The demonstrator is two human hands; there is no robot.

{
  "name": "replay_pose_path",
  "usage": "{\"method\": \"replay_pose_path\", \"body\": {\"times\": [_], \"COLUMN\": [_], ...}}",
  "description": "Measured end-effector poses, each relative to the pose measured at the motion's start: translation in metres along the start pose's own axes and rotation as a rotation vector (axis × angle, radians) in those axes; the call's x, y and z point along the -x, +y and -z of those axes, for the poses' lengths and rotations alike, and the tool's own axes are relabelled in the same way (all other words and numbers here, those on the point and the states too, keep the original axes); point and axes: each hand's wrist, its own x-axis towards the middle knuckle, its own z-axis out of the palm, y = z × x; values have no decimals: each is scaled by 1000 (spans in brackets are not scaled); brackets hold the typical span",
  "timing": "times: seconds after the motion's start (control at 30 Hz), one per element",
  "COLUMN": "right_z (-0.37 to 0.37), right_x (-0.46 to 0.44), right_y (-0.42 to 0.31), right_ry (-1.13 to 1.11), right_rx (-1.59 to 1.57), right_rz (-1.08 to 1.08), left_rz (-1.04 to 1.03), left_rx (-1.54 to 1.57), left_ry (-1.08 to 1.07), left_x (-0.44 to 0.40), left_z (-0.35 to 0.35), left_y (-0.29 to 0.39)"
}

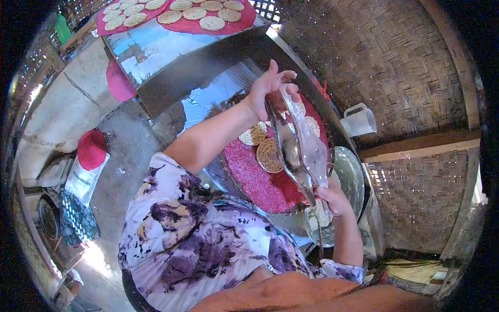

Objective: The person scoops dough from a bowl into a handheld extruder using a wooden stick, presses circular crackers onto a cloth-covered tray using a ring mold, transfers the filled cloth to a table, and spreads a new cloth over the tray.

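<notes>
Paired flat plates (pixel 310 143), dark on one face and filmed with clear sheeting on the other, stand steeply tilted over the right part of a round tray (pixel 240 192), a gap showing between their middles. Whether their lower edges touch the tray, I cannot tell.

At far left, a red bundle (pixel 91 150) sits against a white printed sack (pixel 87 179). Grey floor (pixel 122 132) stretches from there to the bench (pixel 161 52), giving a broad lane on that side. Pink cloth (pixel 119 83) hangs past the bench's left edge; pale rounds on pink mats (pixel 243 22) crowd its far part, while a strip of blue and white surface runs along the near edge.

Next, the left hand (pixel 267 91) is clamped on the plates' upper end, well apart from the right hand. Below, the tray's pink covering (pixel 254 179) shows widely toward the person, with latticed rounds (pixel 269 156) close beside the dark plate and partly hidden by it. The right hand (pixel 333 198) grips the plates' lower end, near the tray's rim.

Farther right, room tightens: a clear basin (pixel 349 179) sits just beside that hand, a white pitcher (pixel 359 121) near it, and woven wall (pixel 405 78) closes the side.
</notes>
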Motion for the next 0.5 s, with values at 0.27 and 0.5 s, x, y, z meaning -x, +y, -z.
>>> {"method": "replay_pose_path", "body": {"times": [0.27, 0.5], "right_z": [-10, 6], "right_x": [33, 26], "right_y": [-8, -1], "right_ry": [-18, 121], "right_rx": [-118, -55], "right_rz": [-6, 217], "left_rz": [56, 35], "left_rx": [87, -1021], "left_ry": [-129, -460], "left_x": [2, 11], "left_z": [-13, -6], "left_y": [-18, -20]}}
